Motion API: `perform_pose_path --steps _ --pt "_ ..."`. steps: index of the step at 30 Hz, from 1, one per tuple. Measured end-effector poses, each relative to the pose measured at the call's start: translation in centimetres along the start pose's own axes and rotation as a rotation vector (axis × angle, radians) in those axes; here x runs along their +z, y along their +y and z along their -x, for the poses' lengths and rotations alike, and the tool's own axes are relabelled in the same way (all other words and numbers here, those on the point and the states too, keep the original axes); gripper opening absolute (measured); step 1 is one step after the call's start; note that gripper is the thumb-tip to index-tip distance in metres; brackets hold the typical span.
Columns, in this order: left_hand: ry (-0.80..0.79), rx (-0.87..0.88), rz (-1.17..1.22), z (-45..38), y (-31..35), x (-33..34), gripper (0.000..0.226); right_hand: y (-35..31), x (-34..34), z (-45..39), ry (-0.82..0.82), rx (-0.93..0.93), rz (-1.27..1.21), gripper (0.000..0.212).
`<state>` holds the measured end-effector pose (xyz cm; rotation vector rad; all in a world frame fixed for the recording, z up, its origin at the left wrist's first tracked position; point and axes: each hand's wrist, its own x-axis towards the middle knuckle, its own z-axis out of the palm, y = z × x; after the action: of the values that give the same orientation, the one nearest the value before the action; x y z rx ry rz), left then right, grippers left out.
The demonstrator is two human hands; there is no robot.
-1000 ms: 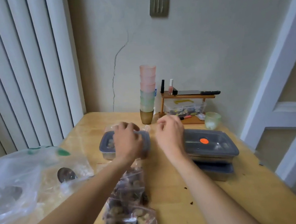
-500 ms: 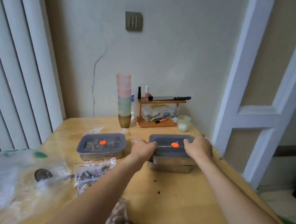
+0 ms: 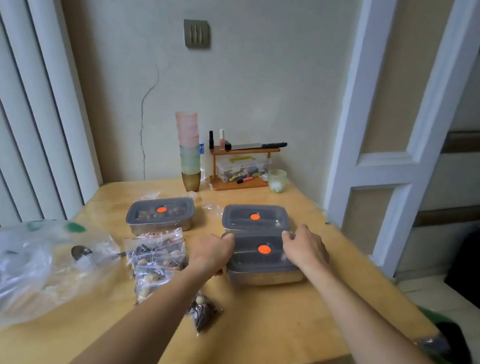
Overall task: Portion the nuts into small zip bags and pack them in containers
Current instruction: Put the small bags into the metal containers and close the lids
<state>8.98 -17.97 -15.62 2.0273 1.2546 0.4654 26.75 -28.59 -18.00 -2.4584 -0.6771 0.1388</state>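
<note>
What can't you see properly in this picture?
- Head view: inside the near container: its grey lid and both hands, left hand and right hand, cover it.
- The big clear bag: cut off by the left edge.
- The bits in the little box on the wooden rack: too small.

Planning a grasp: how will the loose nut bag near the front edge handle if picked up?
The nut bag looks floppy: thin crumpled film. Probably light, small fill. It likely sags around the nuts, so pinch the top.
</note>
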Motion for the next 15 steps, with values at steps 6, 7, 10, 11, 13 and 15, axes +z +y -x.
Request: perform_pose_path --steps 6,7,10,11,13,15 --pt "0.050 0.102 -0.434 1.5 -0.9 0.9 0.036 0.8 0.6 2.2 0.030 -0.055 0.040 0.039" --pt "0.101 0.129 -0.467 1.6 -0.9 0.8 0.041 0.7 0.7 2.3 0.038 -0.074 0.067 0.039" --pt "0.093 0.387 -0.555 1.1 -1.0 1.1 0.076 -0.1 0.6 2.2 0.037 -0.132 0.145 0.037" --pt "-0.016 0.470 -0.552 1.0 -0.8 1.2 0.094 -0.4 0.6 2.2 0.032 -0.135 0.159 0.037" --pt "-0.235 0.525 -0.580 0.7 -0.6 1.4 0.126 -1.0 0.8 2.2 0.043 -0.114 0.161 0.038" --pt "-0.353 0.486 -0.574 0.3 -0.7 1.9 0.140 -1.4 1.4 2.6 0.076 -0.117 0.161 0.041"
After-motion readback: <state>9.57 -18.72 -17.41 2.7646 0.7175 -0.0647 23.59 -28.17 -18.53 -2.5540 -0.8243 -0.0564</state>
